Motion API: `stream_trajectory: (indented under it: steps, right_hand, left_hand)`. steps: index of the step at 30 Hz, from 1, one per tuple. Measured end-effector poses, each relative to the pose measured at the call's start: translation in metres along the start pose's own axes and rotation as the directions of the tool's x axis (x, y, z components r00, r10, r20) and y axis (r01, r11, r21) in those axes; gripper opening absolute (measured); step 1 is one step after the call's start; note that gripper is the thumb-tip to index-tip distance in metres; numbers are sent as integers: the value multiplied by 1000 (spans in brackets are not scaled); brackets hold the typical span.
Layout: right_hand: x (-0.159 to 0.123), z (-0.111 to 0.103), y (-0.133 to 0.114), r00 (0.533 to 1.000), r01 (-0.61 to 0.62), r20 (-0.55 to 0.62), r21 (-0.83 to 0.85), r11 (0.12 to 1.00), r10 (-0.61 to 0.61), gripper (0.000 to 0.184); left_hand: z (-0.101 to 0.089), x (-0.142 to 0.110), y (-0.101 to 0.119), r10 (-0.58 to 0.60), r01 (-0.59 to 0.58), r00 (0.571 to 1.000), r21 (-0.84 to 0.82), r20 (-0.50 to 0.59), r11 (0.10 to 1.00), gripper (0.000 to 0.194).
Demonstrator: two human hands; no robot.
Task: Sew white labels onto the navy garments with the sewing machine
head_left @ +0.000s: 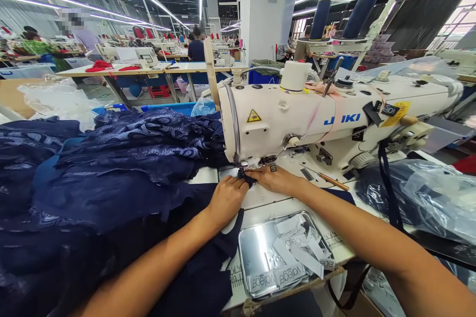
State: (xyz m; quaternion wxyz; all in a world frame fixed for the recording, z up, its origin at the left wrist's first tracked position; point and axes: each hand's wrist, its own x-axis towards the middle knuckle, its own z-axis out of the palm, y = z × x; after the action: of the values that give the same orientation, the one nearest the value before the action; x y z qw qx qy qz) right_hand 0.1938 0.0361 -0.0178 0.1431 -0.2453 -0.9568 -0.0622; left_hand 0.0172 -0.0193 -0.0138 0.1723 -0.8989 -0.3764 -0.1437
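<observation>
Both my hands are at the needle end of a white sewing machine (275, 114). My left hand (227, 199), fingers curled, grips dark navy fabric (248, 178) just in front of the presser foot (242, 166). From the other side, the fingertips of my right hand (272, 179) press and pinch the same cloth beside the foot. My fingers cover most of the piece being held. Navy cloth (208, 252) also hangs over the table edge below my left wrist. Between my forearms lies a metal tray (256, 237) with several white printed labels (293, 242).
A large heap of navy patterned garments (111, 158) fills the left side. An awl-like tool with a wooden handle (332, 182) lies right of my right hand. Plastic-wrapped dark goods (420, 193) sit at right. Two navy thread cones (320, 17) stand behind. Other people work at tables farther back.
</observation>
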Motion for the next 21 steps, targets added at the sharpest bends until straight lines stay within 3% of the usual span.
stream_trajectory:
  steps: [12,18,21]
  right_hand:
    - [-2,-9,-5,998,-58,-36,-11,998,57,35]
    - [-6,-15,-16,998,-55,0,-8,998,55,33]
    - [-7,-14,-23,997,-69,20,19,997,69,37]
  left_hand:
    - [-2,-11,-7,-24,23,996,-10,-83,1000,22]
    - [-16,-25,-17,-185,186,983,50,-9,981,21]
    - [-16,-24,-32,-272,274,962,51,-36,960,24]
